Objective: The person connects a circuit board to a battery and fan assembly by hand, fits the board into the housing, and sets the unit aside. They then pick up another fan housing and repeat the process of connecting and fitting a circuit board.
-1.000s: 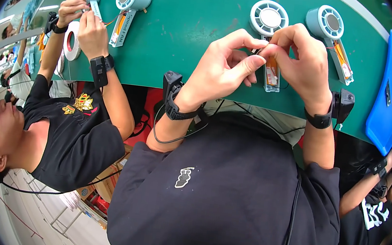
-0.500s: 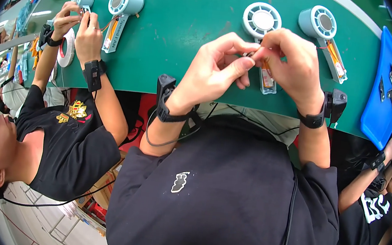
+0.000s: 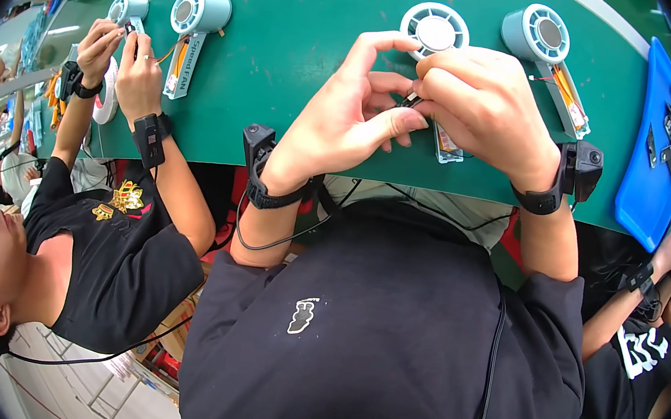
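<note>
A small black part with a pale metal end (image 3: 412, 99) is pinched between the fingertips of my right hand (image 3: 487, 115). My left hand (image 3: 345, 124) closes on the same part from the other side, its thumb and curled fingers around it and its index finger raised toward the fan. Behind both hands lies a light blue handheld fan (image 3: 436, 34) with a round grille. My fingers cover the middle of its opened handle (image 3: 448, 145), where part of an orange and silver battery shows.
A second opened fan (image 3: 548, 33) with an orange battery lies to the right. Past it, a blue tray (image 3: 641, 174) holds several small black parts. At left, a co-worker's hands (image 3: 126, 53) work near two more fans (image 3: 201, 12). All this is on the green table (image 3: 305, 40).
My left index finger has lifted and straightened, and the black part shows more between my fingertips. My right hand has turned slightly, its fingers lying flatter. The view has shifted a little.
</note>
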A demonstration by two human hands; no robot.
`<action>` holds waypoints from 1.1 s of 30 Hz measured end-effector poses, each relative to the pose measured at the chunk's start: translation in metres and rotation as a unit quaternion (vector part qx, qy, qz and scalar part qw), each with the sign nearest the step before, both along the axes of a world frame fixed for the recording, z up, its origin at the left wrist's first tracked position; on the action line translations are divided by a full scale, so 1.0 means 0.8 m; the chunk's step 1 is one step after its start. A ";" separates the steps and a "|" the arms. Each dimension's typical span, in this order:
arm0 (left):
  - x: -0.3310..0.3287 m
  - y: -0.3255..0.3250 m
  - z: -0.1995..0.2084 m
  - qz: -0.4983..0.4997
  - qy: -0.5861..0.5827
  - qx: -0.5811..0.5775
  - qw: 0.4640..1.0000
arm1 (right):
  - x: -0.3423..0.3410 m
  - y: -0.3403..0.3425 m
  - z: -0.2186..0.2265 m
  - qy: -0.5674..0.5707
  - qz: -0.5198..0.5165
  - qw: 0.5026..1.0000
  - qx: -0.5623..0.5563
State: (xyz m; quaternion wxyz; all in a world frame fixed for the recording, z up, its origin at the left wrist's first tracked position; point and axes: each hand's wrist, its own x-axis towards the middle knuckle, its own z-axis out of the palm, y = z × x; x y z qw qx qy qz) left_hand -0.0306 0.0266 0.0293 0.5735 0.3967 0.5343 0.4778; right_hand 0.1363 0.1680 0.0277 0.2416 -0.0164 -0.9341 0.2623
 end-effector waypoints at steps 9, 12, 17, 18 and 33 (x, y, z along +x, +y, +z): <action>-0.005 -0.014 -0.010 0.086 0.031 0.018 0.996 | 0.028 -0.016 0.013 0.062 -0.060 0.996 -0.001; 0.001 -0.012 -0.006 0.114 0.036 0.038 0.992 | 0.027 -0.026 0.003 0.065 -0.066 0.996 -0.013; -0.003 -0.005 -0.019 0.072 0.327 0.210 0.919 | 0.007 -0.042 -0.017 0.100 -0.159 0.963 -0.192; -0.001 -0.005 -0.018 0.079 0.330 0.220 0.915 | 0.006 -0.045 -0.018 0.097 -0.198 0.944 -0.247; 0.010 0.003 -0.034 0.162 0.241 0.264 0.920 | 0.003 -0.028 -0.020 0.092 -0.099 0.984 -0.117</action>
